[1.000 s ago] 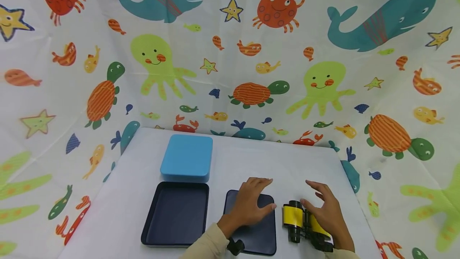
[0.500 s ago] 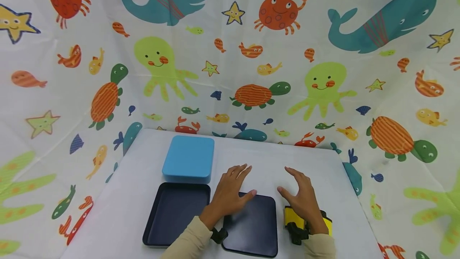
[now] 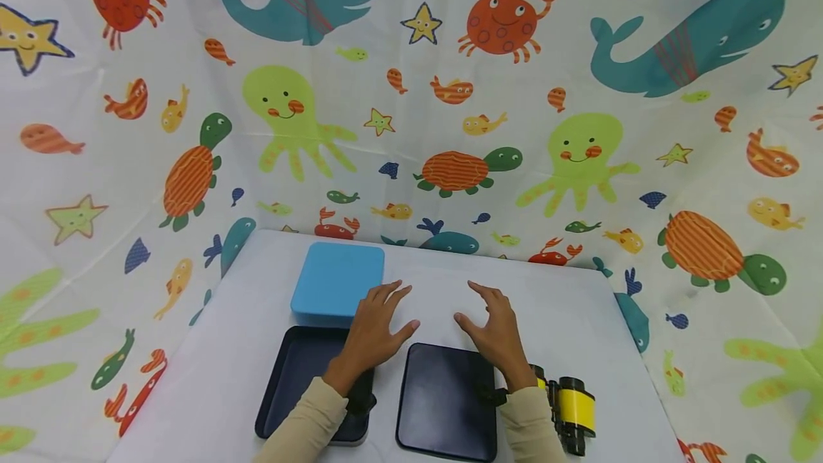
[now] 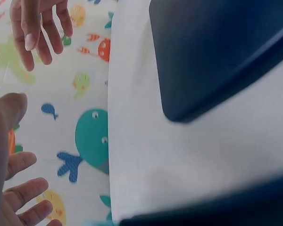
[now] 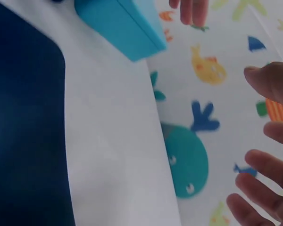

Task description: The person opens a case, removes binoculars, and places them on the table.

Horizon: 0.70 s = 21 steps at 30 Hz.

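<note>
Nearest first: beige sleeves (image 3: pixel 302 420), a dark strap at each wrist, presumably the camera mounts.

Toy binoculars (image 3: pixel 576 409), yellow and black, lie on the table just right of the dark panel, partly hidden by the right forearm. Barrels side by side, so they should sit stable without support.

Dark rectangular panel (image 3: pixel 444 406) lies flat, centre-right, right forearm crossing its far right corner. Thin rim; can't tell if it's a lid or a shallow tray. Lying flat, it looks unlikely to tip.

Dark navy tray (image 3: pixel 279 391) is left of the panel with a strip of table between. Open side up, raised walls, so it could take contents; left forearm hides part of the interior.

Left hand (image 3: pixel 369 331) is over the tray's far right corner, right hand (image 3: pixel 495 331) over the panel's far right corner. Both in the air, fingers spread and relaxed, thumbs apart, palms roughly facing each other. Neither grips anything. I'd read it as a neutral, unloaded pose.

Light-blue box (image 3: pixel 337 277) sits just behind the tray, flat face up; can't tell if they touch.

White table (image 3: pixel 553 313) ends at a sea-creature backdrop (image 3: pixel 386 56).
</note>
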Tool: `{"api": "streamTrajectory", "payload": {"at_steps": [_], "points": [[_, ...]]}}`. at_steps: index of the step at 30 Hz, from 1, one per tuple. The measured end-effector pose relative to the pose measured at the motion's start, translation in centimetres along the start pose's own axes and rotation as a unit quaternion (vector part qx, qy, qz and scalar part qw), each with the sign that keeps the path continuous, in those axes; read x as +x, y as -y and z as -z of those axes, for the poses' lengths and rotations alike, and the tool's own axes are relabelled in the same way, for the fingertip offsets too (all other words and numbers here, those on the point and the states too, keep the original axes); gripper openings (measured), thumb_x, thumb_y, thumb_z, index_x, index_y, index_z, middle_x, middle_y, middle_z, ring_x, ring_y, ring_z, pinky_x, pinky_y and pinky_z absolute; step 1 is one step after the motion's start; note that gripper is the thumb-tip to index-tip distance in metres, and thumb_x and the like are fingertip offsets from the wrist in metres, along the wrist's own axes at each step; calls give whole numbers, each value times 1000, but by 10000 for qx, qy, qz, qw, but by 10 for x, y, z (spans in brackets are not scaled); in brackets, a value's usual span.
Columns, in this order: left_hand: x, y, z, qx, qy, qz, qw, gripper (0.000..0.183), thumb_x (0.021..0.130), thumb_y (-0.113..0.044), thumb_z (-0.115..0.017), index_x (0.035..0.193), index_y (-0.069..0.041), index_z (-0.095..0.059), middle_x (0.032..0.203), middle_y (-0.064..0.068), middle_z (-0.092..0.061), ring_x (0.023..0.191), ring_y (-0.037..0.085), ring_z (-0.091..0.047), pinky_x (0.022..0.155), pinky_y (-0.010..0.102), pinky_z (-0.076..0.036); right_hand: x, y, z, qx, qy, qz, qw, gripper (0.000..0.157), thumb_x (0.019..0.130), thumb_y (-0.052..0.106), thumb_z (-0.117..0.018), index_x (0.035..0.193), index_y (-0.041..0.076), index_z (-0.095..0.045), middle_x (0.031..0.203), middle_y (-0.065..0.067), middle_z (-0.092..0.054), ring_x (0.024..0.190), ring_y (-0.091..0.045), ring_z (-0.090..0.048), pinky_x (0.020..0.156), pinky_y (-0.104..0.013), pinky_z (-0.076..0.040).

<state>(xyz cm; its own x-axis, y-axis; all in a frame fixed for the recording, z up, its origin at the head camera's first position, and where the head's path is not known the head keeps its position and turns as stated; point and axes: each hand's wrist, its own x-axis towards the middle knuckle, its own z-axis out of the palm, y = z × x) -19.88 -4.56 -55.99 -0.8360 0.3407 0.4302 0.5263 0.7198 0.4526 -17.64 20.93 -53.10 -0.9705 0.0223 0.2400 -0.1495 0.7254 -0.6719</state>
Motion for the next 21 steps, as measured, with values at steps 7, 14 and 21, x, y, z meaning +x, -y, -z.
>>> {"api": "streamTrajectory", "payload": {"at_steps": [7,14,21], "points": [[1,30,14,-57,-168,356,9992,66,87,-54,-70,139,-16,-57,140,10,-57,125,34,-50,98,61,-45,21,23,-26,412,25,139,9991,64,84,37,-80,141,23,-54,132,-4,-59,119,-23,-56,96,-46,-52],[3,59,27,-96,-281,736,9968,62,83,-46,-77,135,-17,-59,134,12,-59,118,35,-52,94,60,-46,36,44,-55,530,134,202,9983,64,83,39,-81,139,22,-56,125,-2,-60,115,-20,-59,93,-41,-54],[1,81,41,-137,-312,1082,9935,62,81,-42,-81,133,-16,-60,131,16,-58,114,39,-53,95,62,-44,48,60,-84,661,369,172,9970,65,83,43,-80,138,22,-54,123,-1,-59,113,-17,-59,92,-37,-54]]}}
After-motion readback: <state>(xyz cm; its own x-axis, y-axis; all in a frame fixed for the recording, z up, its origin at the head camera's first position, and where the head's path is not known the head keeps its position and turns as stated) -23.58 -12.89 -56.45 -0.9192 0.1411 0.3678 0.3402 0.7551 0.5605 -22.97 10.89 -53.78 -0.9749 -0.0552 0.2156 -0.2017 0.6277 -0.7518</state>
